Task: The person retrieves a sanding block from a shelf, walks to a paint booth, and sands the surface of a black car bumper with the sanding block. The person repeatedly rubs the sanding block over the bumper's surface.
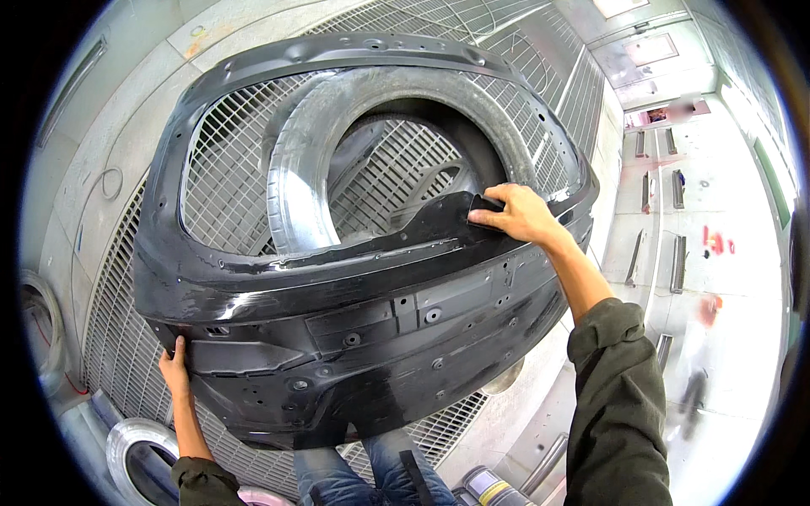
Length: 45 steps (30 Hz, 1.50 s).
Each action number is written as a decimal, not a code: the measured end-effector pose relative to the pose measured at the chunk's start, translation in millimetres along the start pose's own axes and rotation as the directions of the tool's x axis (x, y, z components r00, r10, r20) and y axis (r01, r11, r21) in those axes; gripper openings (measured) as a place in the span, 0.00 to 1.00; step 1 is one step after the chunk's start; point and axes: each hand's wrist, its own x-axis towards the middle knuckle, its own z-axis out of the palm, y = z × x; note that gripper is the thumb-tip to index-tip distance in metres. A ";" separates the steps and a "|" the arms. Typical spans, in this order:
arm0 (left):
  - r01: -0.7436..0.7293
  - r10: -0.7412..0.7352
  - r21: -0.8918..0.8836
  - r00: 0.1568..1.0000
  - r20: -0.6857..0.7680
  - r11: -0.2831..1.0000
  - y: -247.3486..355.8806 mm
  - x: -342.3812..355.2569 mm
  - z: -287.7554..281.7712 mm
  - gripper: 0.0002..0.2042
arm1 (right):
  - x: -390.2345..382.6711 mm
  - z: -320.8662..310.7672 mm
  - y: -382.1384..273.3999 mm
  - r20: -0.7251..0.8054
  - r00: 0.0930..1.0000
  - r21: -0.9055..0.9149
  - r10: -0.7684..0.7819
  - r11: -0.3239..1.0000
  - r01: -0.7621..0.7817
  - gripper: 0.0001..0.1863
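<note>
A black car tailgate panel (pixel 396 363) with a window opening lies across the middle, over a grey tire (pixel 299 194) seen through the opening. My right hand (pixel 511 212) is closed on a small dark piece (pixel 483 205) at the inner lower edge of that opening; I cannot make out whether it is a separate pad or part of the panel. My left hand (pixel 175 371) grips the panel's lower left edge, thumb upward, fingers partly hidden behind it. Below the panel show my jeans-clad legs.
Floor grating (pixel 118 287) runs under and around the panel. More tires (pixel 135 455) lie at the lower left and left edge. A cylindrical container (pixel 494 489) stands at bottom right. A white wall (pixel 709 169) with fittings and red marks curves along the right.
</note>
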 end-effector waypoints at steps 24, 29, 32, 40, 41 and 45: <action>0.065 -0.064 -0.024 0.998 0.026 0.998 -5.8 4.0 -5.4 0.19 | -0.9 9.4 -19.8 -0.167 0.977 0.015 -0.136 0.990 0.140 0.23; 0.094 -0.093 -0.049 0.995 0.029 0.994 -3.8 4.1 -5.5 0.19 | -2.3 11.7 -20.4 -0.298 0.955 0.093 -0.008 0.995 0.037 0.22; 0.067 -0.065 -0.038 0.997 0.036 0.997 0.9 2.4 -3.3 0.20 | -4.5 13.8 -19.9 -0.187 0.982 0.037 0.023 0.999 -0.017 0.22; 0.017 -0.016 -0.072 1.000 0.021 0.997 24.8 -11.1 9.2 0.20 | -22.5 32.6 -39.9 -0.442 0.855 0.179 0.272 0.960 -0.214 0.26; 0.022 -0.022 -0.087 1.000 0.007 0.996 26.2 -12.0 10.0 0.19 | -24.1 35.7 -47.4 -0.448 0.834 0.200 0.323 0.945 -0.258 0.26; 0.020 -0.019 -0.033 0.999 0.028 0.999 25.5 -14.7 8.9 0.22 | -21.2 40.6 -71.0 -0.252 0.967 0.183 0.038 0.983 0.010 0.25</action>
